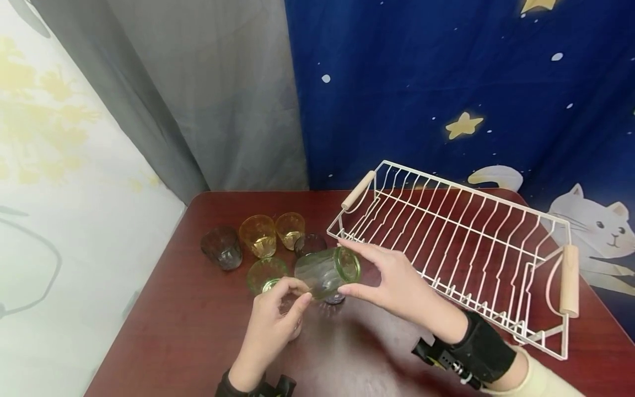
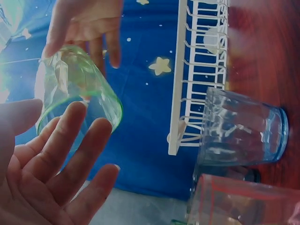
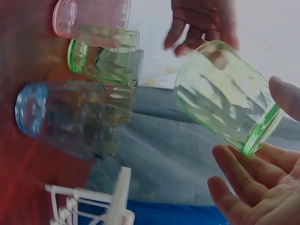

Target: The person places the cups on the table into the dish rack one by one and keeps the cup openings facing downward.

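Above the table, a light green glass tumbler [image 1: 322, 271] lies tilted on its side in the air between both hands. My right hand [image 1: 397, 278] holds its base end, thumb on one side and fingers on the other. At the rim end, my left hand [image 1: 275, 314] pinches the edge between thumb and fingertips. In the left wrist view the tumbler's open mouth [image 2: 79, 101] faces the left fingers. Below it a blue tumbler [image 3: 56, 115] and a pink tumbler [image 3: 91, 21] stand upright; in the head view the hands and held tumbler largely hide them.
Several more tumblers stand at left: dark grey [image 1: 221, 249], two yellow [image 1: 259, 236], another green [image 1: 263, 270] and a dark purplish one [image 1: 310, 242]. A white wire dish rack [image 1: 456, 242] with wooden handles occupies the table's [image 1: 163, 331] right side. Curtains hang behind.
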Demonstrator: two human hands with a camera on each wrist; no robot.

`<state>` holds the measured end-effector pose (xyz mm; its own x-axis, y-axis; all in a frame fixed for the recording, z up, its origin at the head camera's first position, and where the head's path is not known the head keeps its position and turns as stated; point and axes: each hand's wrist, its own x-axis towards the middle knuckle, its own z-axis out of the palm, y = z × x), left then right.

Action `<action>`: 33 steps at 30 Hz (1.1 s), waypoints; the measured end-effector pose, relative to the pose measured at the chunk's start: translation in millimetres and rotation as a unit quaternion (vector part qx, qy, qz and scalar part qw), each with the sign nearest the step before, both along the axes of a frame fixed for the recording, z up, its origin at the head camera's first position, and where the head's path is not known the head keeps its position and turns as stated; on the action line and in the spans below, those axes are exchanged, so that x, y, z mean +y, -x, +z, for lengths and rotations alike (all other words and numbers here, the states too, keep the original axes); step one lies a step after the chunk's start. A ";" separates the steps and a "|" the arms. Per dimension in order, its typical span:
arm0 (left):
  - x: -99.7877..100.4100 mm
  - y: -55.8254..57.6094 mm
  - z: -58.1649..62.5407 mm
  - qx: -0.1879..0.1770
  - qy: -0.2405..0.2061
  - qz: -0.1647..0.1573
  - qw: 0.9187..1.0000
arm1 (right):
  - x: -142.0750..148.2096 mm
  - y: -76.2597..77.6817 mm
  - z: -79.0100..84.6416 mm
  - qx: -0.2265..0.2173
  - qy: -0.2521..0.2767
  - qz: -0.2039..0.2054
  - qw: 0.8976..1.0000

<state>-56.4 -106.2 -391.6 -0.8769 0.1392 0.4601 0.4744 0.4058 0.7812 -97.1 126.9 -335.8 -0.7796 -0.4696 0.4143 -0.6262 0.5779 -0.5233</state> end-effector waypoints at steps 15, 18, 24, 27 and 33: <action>-14.0 -9.7 -7.9 0.060 0.198 0.116 0.972 | 19.5 50.1 48.3 0.004 -0.092 -0.073 0.993; -17.1 -13.3 -9.2 0.096 0.263 0.150 0.948 | 27.4 63.6 55.0 -0.030 -0.085 -0.102 0.991; -24.0 -16.9 -14.8 0.128 0.306 0.156 0.931 | 40.5 88.1 61.8 -0.060 -0.068 -0.134 0.987; -26.7 -17.9 -19.4 0.130 0.310 0.143 0.931 | 45.9 99.2 61.5 -0.074 -0.065 -0.150 0.984; -29.3 -20.7 -29.5 0.143 0.299 0.128 0.935 | 53.9 117.7 55.2 -0.093 -0.070 -0.163 0.980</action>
<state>-35.7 -135.5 -421.0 -0.7695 0.2488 0.5882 0.4561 0.8588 0.2333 -214.8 180.9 -280.7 -0.9535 -0.2260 0.1991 -0.2979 0.8056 -0.5122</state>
